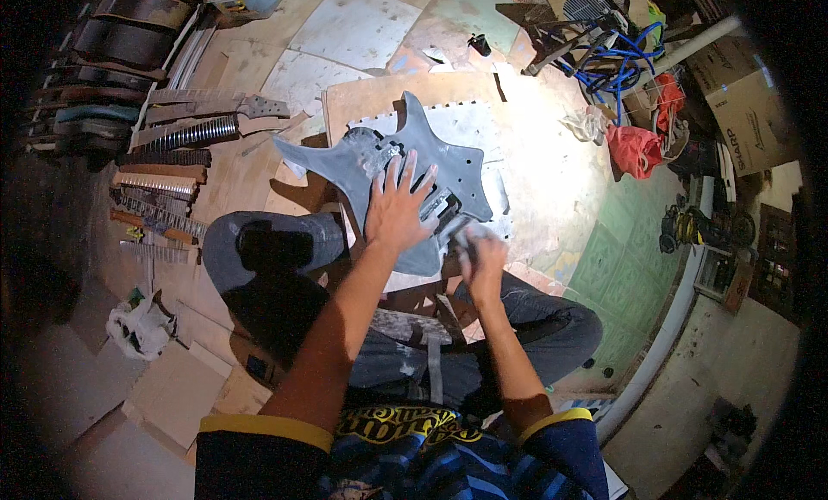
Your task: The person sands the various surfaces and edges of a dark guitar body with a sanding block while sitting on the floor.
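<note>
A grey, pointed guitar body [448, 181] with cavities and small holes lies on a white sheet over a cardboard board [354, 94] between my bent legs. My left hand [397, 202] rests palm down on its middle, fingers spread. At the lower right of the body, my right hand [481, 257] is closed around something pale grey, too blurred to make out, at the edge of the body.
Guitar necks [185, 138] lie in a row on the left, near stacked dark bodies [112, 30]. A white plastic bag [138, 327] lies lower left. Blue tubing [621, 77], a red bag [630, 150] and cardboard boxes [733, 112] crowd the right side.
</note>
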`<state>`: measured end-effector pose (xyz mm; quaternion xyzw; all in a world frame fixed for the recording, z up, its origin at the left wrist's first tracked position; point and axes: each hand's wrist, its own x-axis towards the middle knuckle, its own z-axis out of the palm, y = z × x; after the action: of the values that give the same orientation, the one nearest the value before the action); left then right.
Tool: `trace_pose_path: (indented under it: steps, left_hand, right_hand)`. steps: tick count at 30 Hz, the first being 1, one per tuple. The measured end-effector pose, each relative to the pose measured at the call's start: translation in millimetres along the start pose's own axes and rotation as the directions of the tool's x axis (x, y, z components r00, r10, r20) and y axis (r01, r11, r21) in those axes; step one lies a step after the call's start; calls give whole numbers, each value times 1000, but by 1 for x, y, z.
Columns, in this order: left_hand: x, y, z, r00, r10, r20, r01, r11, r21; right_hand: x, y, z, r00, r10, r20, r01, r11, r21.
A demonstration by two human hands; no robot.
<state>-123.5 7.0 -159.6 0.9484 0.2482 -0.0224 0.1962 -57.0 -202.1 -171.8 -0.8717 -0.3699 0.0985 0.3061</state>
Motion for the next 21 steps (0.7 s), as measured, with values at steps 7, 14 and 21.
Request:
trace_pose_path:
  steps: [7, 14, 21]
  left_hand:
    - [2, 0, 1, 1000, 7, -24, -7, 1000, -5]
    - [3, 0, 0, 1000, 3, -11, -3, 1000, -16]
    - [-1, 0, -1, 1000, -6, 0, 6, 1000, -7]
  right_hand:
    - [-7, 2, 7, 999, -27, -41, 23, 996, -82]
    - [-8, 7, 12, 992, 56, -113, -72, 987, -141]
    - [-9, -4, 18, 985, 15, -174, -32, 995, -96]
